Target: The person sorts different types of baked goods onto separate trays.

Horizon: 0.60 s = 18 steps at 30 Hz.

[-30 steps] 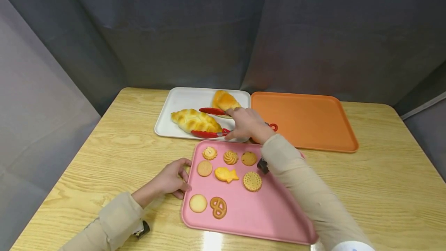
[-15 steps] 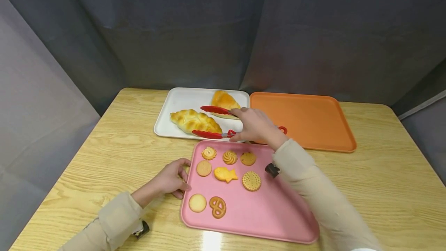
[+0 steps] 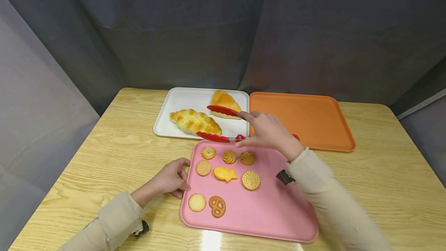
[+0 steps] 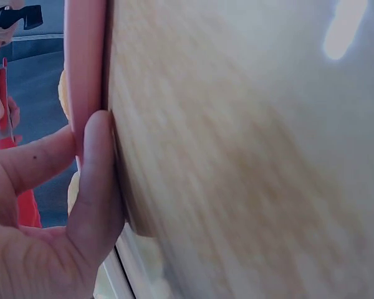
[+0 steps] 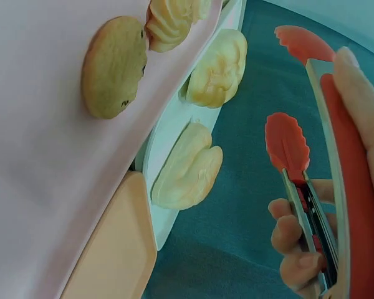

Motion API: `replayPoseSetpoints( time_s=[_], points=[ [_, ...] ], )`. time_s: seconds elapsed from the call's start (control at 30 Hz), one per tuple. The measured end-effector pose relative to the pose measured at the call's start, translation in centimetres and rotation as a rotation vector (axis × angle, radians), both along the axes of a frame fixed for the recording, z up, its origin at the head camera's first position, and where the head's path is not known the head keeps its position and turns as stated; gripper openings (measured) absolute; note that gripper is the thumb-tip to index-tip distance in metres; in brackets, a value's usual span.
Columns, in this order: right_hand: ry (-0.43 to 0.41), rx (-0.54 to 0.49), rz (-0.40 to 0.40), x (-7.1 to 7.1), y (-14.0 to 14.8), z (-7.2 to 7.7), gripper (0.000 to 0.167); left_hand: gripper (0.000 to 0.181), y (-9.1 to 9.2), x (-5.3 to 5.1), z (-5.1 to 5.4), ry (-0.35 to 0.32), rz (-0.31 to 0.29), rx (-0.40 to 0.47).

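My left hand [image 3: 170,177] pinches the left rim of the pink tray [image 3: 258,220] between thumb and fingers, as the left wrist view [image 4: 62,212] also shows. My right hand [image 3: 270,133] holds red-tipped metal tongs [image 3: 223,110], their arms spread apart with nothing between the tips. The tongs hover over the pink tray's back edge and the front of the white tray [image 3: 181,94]. On the white tray lie a braided bread loaf [image 3: 195,121] and a folded bread [image 3: 224,100]. Several cookies lie on the pink tray, among them a fish-shaped cookie [image 3: 224,174] and a pretzel cookie [image 3: 217,207].
A bare orange tray [image 3: 303,119] stands right of the white tray, behind the pink one. All three trays rest on a wooden table [image 3: 115,138]. Dark cloth [image 3: 195,42] hangs behind the table's back edge.
My right hand has drawn the tongs to the right and slightly nearer, away from the breads. The left hand stays at the pink tray's rim, and the breads and cookies lie as before.
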State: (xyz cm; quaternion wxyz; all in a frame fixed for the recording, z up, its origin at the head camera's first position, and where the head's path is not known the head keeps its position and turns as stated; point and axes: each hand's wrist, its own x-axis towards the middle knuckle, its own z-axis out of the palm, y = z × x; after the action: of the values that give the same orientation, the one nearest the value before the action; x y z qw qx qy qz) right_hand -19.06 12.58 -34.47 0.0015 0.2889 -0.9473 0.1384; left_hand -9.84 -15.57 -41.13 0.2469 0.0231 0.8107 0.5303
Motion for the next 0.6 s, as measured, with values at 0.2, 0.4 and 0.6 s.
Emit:
replayPoseSetpoints(
  time_s=[0.2, 0.4, 0.6],
  points=[
    [0.073, 0.012, 0.019, 0.9, 1.1, 0.3, 0.086, 0.059, 0.0, -0.1, 0.0, -0.003, -0.005, 0.008],
    [0.131, 0.018, 0.022, 1.9, 2.4, 0.5, 0.082, 0.057, 0.0, -0.1, -0.1, 0.0, -0.008, 0.003],
    [0.125, 0.015, -0.007, 3.0, 3.8, 0.4, 0.083, 0.059, -0.1, -0.1, -0.2, -0.002, -0.005, 0.003]
  ],
)
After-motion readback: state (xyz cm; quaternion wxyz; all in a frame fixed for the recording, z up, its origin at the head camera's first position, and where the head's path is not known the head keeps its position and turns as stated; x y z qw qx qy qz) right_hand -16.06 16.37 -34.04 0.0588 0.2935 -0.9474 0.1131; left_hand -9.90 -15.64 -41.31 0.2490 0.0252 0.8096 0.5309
